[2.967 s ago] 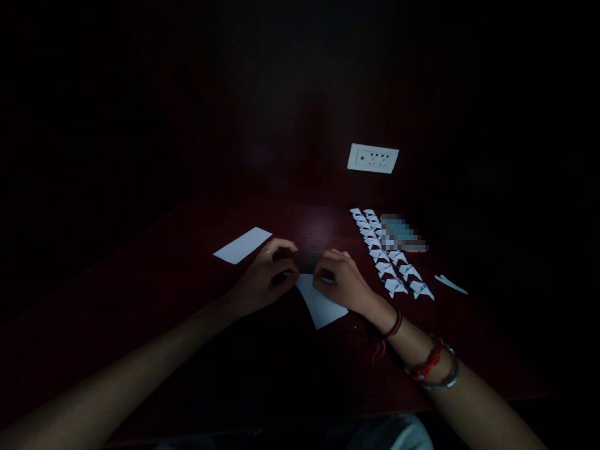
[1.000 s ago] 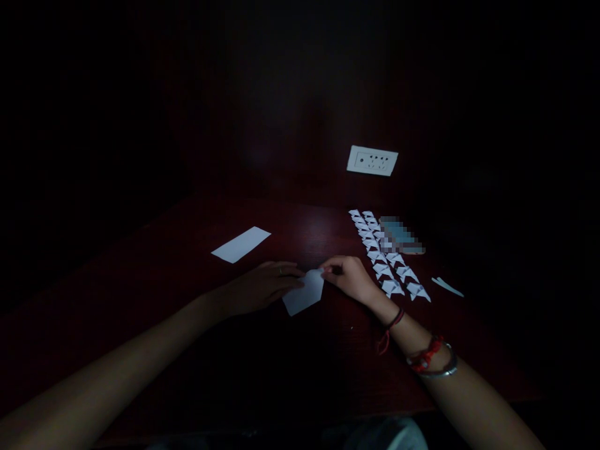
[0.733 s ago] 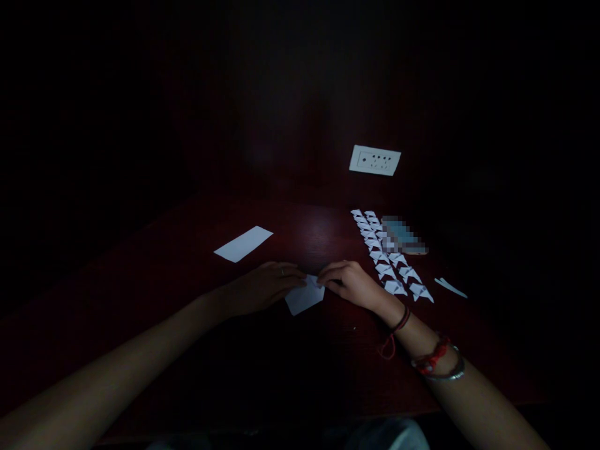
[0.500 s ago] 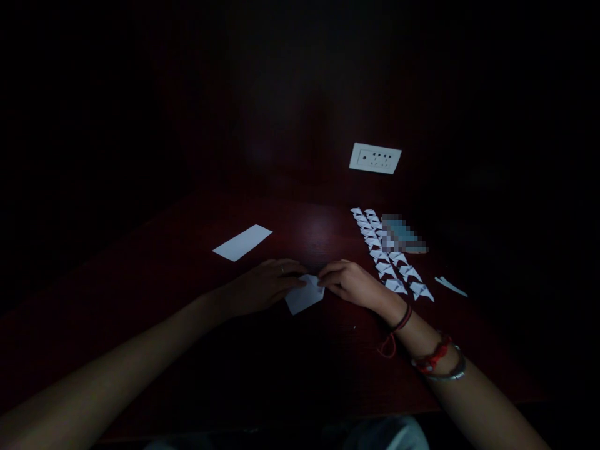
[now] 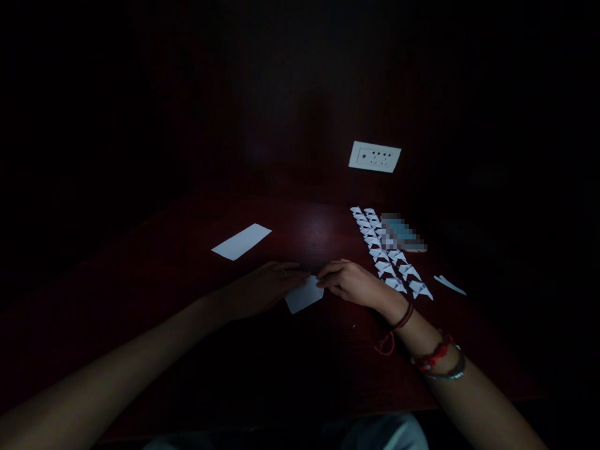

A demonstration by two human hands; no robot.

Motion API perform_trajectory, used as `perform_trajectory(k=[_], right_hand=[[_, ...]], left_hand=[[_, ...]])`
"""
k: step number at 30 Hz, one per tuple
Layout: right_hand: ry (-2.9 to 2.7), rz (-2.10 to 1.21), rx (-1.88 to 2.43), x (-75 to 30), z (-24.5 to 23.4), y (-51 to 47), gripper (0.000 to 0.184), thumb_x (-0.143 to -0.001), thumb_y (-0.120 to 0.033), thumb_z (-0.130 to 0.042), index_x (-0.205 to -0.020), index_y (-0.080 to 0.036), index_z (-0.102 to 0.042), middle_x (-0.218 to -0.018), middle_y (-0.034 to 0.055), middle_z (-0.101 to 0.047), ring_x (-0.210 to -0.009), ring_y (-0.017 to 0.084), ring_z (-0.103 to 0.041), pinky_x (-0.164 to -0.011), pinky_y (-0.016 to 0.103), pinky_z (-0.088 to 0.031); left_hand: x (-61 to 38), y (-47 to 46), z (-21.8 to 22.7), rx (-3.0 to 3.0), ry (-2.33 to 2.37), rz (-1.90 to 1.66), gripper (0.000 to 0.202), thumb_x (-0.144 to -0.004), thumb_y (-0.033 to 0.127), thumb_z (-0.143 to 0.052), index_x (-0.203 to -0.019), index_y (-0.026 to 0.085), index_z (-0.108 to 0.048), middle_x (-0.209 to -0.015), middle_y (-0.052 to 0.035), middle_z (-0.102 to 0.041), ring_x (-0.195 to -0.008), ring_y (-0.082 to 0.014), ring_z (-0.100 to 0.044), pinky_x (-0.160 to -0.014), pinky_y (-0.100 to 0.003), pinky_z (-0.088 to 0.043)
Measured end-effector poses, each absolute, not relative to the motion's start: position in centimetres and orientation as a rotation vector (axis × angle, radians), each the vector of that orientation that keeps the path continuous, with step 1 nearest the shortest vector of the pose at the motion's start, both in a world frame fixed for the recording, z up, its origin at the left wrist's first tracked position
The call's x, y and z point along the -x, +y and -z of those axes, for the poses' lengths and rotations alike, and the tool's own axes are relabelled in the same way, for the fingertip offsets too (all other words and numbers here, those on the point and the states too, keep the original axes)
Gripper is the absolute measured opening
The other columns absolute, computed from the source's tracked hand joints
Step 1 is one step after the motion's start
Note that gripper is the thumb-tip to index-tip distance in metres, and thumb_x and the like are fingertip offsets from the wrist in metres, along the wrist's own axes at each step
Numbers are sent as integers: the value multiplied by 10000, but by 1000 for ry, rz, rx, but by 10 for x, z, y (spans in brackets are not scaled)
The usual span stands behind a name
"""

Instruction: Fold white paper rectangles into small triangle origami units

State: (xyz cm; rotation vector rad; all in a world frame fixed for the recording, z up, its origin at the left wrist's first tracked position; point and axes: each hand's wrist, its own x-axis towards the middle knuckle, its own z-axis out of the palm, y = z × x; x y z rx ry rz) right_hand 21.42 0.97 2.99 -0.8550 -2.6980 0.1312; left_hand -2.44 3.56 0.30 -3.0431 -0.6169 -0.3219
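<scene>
A small white paper [image 5: 304, 296], folded over, lies flat on the dark red table [image 5: 154, 294] in front of me. My left hand [image 5: 265, 287], with a ring on one finger, rests on the paper's left edge with its fingers stretched out flat. My right hand [image 5: 349, 281] presses the paper's upper right edge with its fingers held together and extended. Red thread bands and a metal bangle circle my right wrist [image 5: 435, 359].
Two rows of several small folded white paper pieces [image 5: 391, 259] run diagonally at the right, beside a blurred flat object [image 5: 403, 232]. A white paper rectangle [image 5: 241, 241] lies at the left. A thin paper sliver [image 5: 450, 285] sits far right. A white wall socket [image 5: 374, 156] is behind.
The paper went from a larger sheet to a folded, smaller shape. My right hand brought its raised corner down and both hands now press it flat on the table.
</scene>
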Motion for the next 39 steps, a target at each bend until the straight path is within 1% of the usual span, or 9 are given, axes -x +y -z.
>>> perform_trajectory(k=[3, 7, 10, 15, 20, 25, 32, 36, 39], right_hand=[[-2709, -133, 858, -215, -30, 11, 244, -766, -93, -472, -905, -201, -641, -972, 29, -601, -911, 140, -537, -826, 297, -395], [-2725, -166, 825, -215, -32, 10, 255, -761, -71, -475, -922, -182, -639, -978, 49, -603, -914, 141, -537, -819, 294, -407], [-2733, -199, 804, -216, -34, 8, 275, -767, -58, -454, -942, -171, -634, -997, 56, -598, -917, 137, -537, -813, 279, -418], [-2726, -250, 788, -217, -35, 8, 269, -776, -69, -446, -945, -160, -634, -1024, 63, -585, -934, 134, -532, -831, 270, -417], [-2698, -302, 793, -216, -36, 8, 246, -775, -84, -462, -925, -167, -639, -999, 55, -589, -915, 130, -536, -825, 272, -418], [-2625, -343, 869, -212, -35, 10, 200, -788, -134, -479, -909, -160, -637, -932, 47, -595, -856, 123, -545, -790, 247, -425], [-2584, -271, 955, -208, -31, 9, 296, -807, -171, -471, -1094, -186, -546, -946, 60, -546, -866, 132, -522, -763, 244, -416], [-2641, -199, 1009, -207, -31, 9, 271, -817, -201, -465, -1072, -203, -557, -905, 47, -532, -845, 129, -518, -753, 239, -402], [-2672, -117, 1053, -206, -32, 9, 230, -821, -227, -461, -1013, -191, -583, -916, 50, -529, -835, 129, -520, -735, 233, -395]], left_hand=[[24, 35, -3, 3026, -658, 339, 595, -744, 21, -407, -1266, 279, -285, -1281, 10, -404, -1202, -199, -291, -918, -377, -275], [22, 32, -4, 2981, -672, 311, 648, -707, 2, -411, -1258, 321, -292, -1283, 35, -399, -1183, -208, -313, -918, -395, -242], [22, 30, -5, 2957, -685, 280, 683, -673, -30, -396, -1248, 328, -309, -1289, 50, -390, -1189, -209, -298, -922, -401, -219], [23, 27, -6, 2958, -725, 265, 684, -666, -43, -369, -1243, 322, -317, -1299, 55, -375, -1208, -206, -266, -934, -412, -197], [23, 24, -12, 2987, -732, 272, 659, -676, -32, -373, -1239, 309, -328, -1292, 44, -387, -1217, -208, -253, -949, -422, -179], [24, 27, -16, 3025, -642, 304, 653, -683, -20, -389, -1243, 308, -326, -1283, 34, -400, -1215, -208, -258, -943, -412, -202], [27, 35, -5, 3010, -616, 348, 668, -676, -30, -384, -1253, 299, -310, -1284, 26, -400, -1205, -206, -274, -949, -428, -167], [26, 37, -5, 2998, -618, 344, 632, -690, -9, -403, -1246, 283, -325, -1266, 24, -423, -1191, -208, -292, -945, -419, -175], [22, 32, -14, 2963, -674, 367, 590, -702, -2, -414, -1209, 299, -381, -1227, 23, -463, -1147, -206, -345, -919, -402, -216]])
